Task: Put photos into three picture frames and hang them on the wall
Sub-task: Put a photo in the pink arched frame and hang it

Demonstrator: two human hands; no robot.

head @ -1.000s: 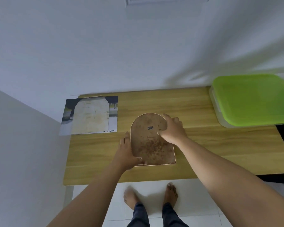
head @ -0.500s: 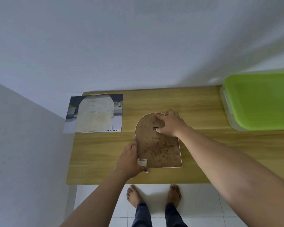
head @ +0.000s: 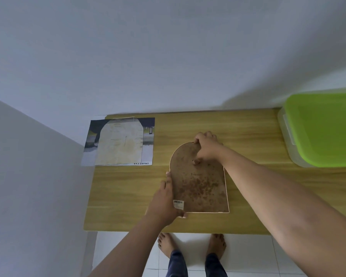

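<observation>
- Left hand (head: 164,202) was curled round the lower left edge of the arched frame (head: 200,184); right hand (head: 207,148) was pinched over the arch's top.
- The frame was laid face down on the counter (head: 258,196); if lifted unevenly, it could be dropped or its backing sprung loose.
- The photo (head: 148,154), overhanging the counter's far left corner, could be brushed off.
</observation>
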